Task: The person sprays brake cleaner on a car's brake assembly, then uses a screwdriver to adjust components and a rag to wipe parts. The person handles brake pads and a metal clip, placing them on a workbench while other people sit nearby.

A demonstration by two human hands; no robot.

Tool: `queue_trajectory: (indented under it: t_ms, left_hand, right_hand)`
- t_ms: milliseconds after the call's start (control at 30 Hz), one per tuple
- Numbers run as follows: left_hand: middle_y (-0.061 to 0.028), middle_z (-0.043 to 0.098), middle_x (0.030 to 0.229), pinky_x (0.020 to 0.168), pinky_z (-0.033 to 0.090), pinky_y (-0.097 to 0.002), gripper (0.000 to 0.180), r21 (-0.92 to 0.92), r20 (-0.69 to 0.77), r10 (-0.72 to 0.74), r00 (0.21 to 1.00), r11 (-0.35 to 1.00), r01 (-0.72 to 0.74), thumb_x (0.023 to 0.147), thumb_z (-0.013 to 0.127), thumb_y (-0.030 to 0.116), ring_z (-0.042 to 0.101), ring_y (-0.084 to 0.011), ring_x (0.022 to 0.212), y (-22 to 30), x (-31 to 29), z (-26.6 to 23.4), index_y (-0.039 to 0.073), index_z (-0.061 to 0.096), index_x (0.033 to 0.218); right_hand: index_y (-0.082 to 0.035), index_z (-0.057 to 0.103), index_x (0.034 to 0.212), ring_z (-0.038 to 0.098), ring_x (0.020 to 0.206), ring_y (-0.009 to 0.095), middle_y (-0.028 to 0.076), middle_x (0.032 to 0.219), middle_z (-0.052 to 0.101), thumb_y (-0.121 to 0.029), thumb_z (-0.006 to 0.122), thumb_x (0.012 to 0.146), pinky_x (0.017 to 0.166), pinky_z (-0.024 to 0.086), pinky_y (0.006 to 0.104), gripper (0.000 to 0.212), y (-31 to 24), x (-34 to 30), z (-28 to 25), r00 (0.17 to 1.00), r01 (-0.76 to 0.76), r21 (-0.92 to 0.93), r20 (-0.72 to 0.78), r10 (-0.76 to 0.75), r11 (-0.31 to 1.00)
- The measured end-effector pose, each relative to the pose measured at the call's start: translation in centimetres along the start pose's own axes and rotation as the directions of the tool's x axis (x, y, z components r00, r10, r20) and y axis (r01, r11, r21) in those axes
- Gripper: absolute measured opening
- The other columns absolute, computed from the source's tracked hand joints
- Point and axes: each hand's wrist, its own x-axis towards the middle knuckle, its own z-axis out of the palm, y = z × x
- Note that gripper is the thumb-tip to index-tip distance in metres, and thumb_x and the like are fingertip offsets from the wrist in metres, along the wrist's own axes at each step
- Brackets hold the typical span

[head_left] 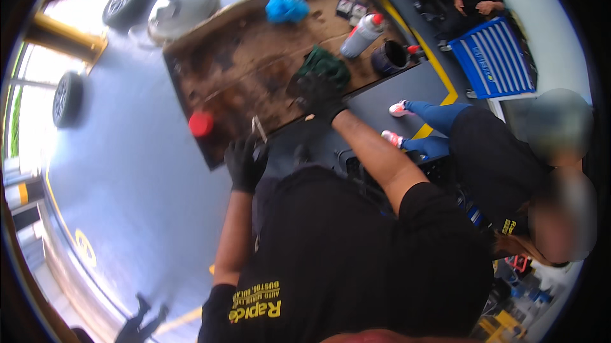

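Note:
Both my hands wear black gloves at a stained brown workbench top [223, 56]. My right hand [321, 96] is closed on a bunched dark green cloth [328, 66] near the bench's front edge. A dark shape beside those fingers is too unclear to name. Farther left, my left hand [247, 163] rests at the front edge with its fingers apart. Just beyond its fingertips is a thin, pale, forked piece [259, 128]; whether they touch it is unclear. A red round cap or lid [201, 124] sits at the bench's left corner.
A blue crumpled cloth [286, 8], a grey bottle with red cap [363, 35] and a black container [390, 57] stand on the bench. One person crouches close on my right [490, 145]; others sit behind a blue tool cabinet [493, 59]. Wheels [129, 0] lie beyond, left.

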Motion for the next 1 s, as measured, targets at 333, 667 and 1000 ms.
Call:
queue_trajectory:
  t_ms: [333,667,1000]
  left_hand:
    - [-0.0075,0.061,0.086,0.070,0.047,-0.0462,0.016,-0.035,0.113,0.053,0.992,0.998,-0.049,0.081,0.078,0.027,0.061,-0.0318,0.083,-0.6,0.9,0.2,0.015,0.070,0.088]
    - [-0.0095,0.064,0.085,0.071,0.049,-0.0446,0.010,-0.251,0.217,0.185,0.958,0.959,-0.129,0.081,0.073,0.018,0.063,-0.0328,0.083,-2.8,1.9,-1.2,0.014,0.071,0.090]
    - [-0.0086,0.061,0.079,0.065,0.047,-0.0478,0.008,-0.168,0.140,0.147,0.979,0.978,-0.123,0.081,0.070,0.019,0.061,-0.0332,0.077,-3.1,0.6,-0.4,0.016,0.064,0.078]
  right_hand:
    - [-0.011,0.060,0.122,0.062,0.105,0.032,0.015,0.115,0.062,-0.043,0.077,0.074,0.089,0.049,0.0461,0.060,-1.2,3.5,-5.1,0.886,-0.309,-0.014,0.358,0.294,0.951]
    - [-0.005,0.050,0.136,0.060,0.118,0.029,0.013,0.124,0.062,-0.024,0.082,0.077,0.099,0.047,0.0417,0.070,-3.4,1.0,-9.2,0.915,-0.357,0.694,0.124,0.385,0.625]
    - [-0.019,0.059,0.113,0.040,0.046,0.005,-0.007,0.077,0.057,-0.036,0.050,0.106,0.040,0.029,0.0209,0.021,-7.7,-3.8,-1.2,0.663,-0.203,0.553,0.685,0.302,-0.808]
